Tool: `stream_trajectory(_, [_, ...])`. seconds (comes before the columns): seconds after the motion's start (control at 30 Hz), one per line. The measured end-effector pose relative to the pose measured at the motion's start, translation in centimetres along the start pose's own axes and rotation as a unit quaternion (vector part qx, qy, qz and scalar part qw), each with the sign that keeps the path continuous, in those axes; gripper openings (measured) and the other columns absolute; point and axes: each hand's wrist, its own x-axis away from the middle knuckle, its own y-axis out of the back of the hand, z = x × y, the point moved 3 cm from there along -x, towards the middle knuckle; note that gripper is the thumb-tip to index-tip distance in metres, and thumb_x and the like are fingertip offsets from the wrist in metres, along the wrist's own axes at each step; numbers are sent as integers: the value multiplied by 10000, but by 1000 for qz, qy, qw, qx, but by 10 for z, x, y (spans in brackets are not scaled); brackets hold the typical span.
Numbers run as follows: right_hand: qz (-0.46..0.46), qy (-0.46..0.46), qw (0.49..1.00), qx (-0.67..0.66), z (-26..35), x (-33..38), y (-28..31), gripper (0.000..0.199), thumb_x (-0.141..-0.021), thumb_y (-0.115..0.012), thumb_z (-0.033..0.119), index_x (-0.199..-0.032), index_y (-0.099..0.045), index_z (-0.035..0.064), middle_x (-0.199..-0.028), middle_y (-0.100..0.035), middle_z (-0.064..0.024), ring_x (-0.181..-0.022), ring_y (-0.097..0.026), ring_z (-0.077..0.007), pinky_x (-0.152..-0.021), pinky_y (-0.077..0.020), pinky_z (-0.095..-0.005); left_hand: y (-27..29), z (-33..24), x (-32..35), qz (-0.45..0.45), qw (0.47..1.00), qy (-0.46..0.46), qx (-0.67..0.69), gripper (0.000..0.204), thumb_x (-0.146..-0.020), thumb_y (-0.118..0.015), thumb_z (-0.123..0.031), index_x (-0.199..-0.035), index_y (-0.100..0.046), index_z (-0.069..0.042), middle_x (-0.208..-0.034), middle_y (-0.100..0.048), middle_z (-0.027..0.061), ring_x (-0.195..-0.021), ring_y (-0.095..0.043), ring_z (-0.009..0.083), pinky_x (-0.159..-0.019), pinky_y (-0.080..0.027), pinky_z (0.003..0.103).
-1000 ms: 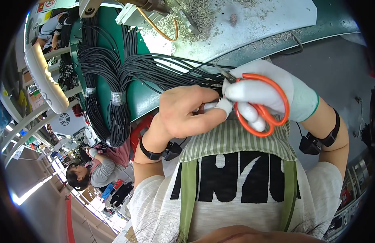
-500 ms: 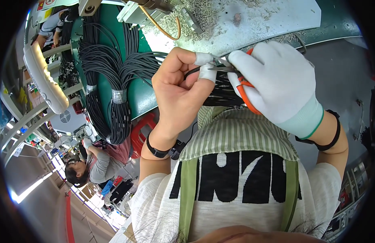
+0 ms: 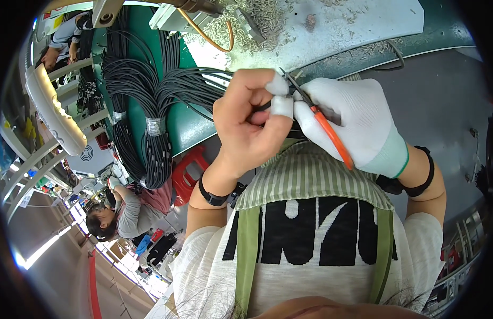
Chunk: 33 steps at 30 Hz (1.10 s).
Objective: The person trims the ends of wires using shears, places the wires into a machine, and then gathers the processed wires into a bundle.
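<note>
My left hand [image 3: 250, 125], bare apart from white wraps on the thumb and index fingertips, pinches the end of a thin black cable [image 3: 267, 106]; its tip is mostly hidden by the fingers. Just right of it, my right hand [image 3: 358, 119] in a white knitted glove holds a pair of orange-handled scissors [image 3: 331, 137]. The scissor blades slant up and left past the wrapped fingertips and look close together. Gloved fingers also come right up to the left thumb, and whether they touch the cable is hidden.
Thick bundles of black cables [image 3: 132, 80] lie on the green table [image 3: 187, 122] at left. Small pale clippings [image 3: 270, 24] litter a white board [image 3: 358, 24] beside a metal fixture [image 3: 190, 21]. A lit lamp [image 3: 57, 111], a red stool [image 3: 187, 178] and co-workers are farther left.
My left hand has moved slightly right and down. My right hand has turned, bringing the scissors from pointing left with blades apart to slanting up-left with blades closer together.
</note>
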Motion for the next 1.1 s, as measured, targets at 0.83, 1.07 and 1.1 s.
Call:
stream_trajectory(0.83, [142, -149, 953, -221, -13, -16, -16, 199, -822, -621, 202, -724, -573, 36, -584, -529, -127, -488, -528, -252, -490, -409, -329, 11, 30, -8, 39, 860, 267, 432, 146, -792, -605, 95, -887, -564, -9, -739, -602, 5, -584, -520, 36, -532, -415, 179])
stream_trajectory(1.07, [21, -27, 999, 14, -14, -17, -28, 218, -819, -619, 187, -687, -518, 46, -568, -513, -125, -497, -531, -295, -477, -396, -354, 8, 19, -8, -81, 961, 180, 195, 148, -793, -576, 116, -886, -559, 2, -804, -622, 18, -675, -560, 43, -610, -449, 166])
stream_trajectory(1.1, [16, -22, 1000, -9, -16, -17, -29, 207, -832, -611, 193, -727, -536, 31, -566, -498, -134, -481, -518, -284, -470, -390, -339, 9, 20, -10, -86, 966, 173, 172, 152, -791, -573, 121, -888, -557, 5, -811, -625, 19, -692, -567, 45, -619, -455, 168])
